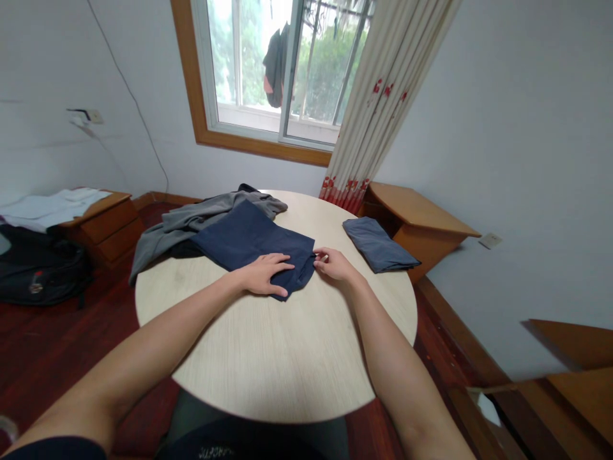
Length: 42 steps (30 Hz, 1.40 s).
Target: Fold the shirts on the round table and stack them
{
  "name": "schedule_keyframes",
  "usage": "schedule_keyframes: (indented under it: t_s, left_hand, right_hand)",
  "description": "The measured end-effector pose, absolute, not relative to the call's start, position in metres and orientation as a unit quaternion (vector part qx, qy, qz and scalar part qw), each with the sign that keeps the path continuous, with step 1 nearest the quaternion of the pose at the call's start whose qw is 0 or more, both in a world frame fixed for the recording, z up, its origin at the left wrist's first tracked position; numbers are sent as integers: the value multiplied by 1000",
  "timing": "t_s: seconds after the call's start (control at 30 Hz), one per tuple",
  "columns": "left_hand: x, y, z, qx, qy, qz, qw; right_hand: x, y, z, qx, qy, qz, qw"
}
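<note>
A navy blue garment [253, 237] lies partly folded on the round table, its left part resting over a heap of grey clothing [191, 220]. Fingers spread, my left hand [267, 275] lies flat on the garment's near side. At the garment's right end, where the cloth is bunched into small folds, my right hand [332, 263] pinches the edge between thumb and fingers. Whether this garment is trousers or shorts I cannot tell. Further right, a folded grey-blue garment [378, 244] lies at the table's edge, apart from both hands.
The pale round table [272, 358] stands before me. Behind it are a window and a cream curtain [368, 121]. A wooden cabinet [421, 214] is at the back right, a drawer unit [112, 227] at the left, with a black backpack [43, 265] beside it.
</note>
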<state>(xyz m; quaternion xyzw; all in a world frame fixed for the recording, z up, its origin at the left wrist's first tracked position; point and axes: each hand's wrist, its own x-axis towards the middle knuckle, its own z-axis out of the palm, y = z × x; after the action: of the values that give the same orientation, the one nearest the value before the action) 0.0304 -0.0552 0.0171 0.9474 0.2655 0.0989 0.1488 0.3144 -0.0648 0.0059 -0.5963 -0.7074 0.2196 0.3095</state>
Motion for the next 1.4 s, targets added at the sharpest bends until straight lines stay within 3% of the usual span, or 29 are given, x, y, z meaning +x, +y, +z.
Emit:
schedule_keyframes:
  t_s: [0.8, 0.97, 1.1, 1.2, 1.33, 1.4]
  left_hand:
    - [49, -63, 13, 939, 232, 228, 110]
    - [13, -39, 39, 821, 317, 453, 144]
    - [-66, -3, 56, 569, 482, 665, 45]
    - [-107, 7, 61, 494, 491, 717, -23]
    - [-87, -12, 63, 548, 448, 694, -128]
    - [-55, -27, 61, 653, 419, 620, -118]
  right_hand:
    - [317, -62, 1, -592, -727, 196, 287]
    - [315, -63, 0, -597, -721, 197, 292]
    - [312, -65, 3, -591, -719, 208, 300]
    - [311, -65, 5, -587, -722, 209, 301]
    - [311, -65, 6, -589, -725, 199, 297]
    - [311, -65, 6, -589, -726, 196, 295]
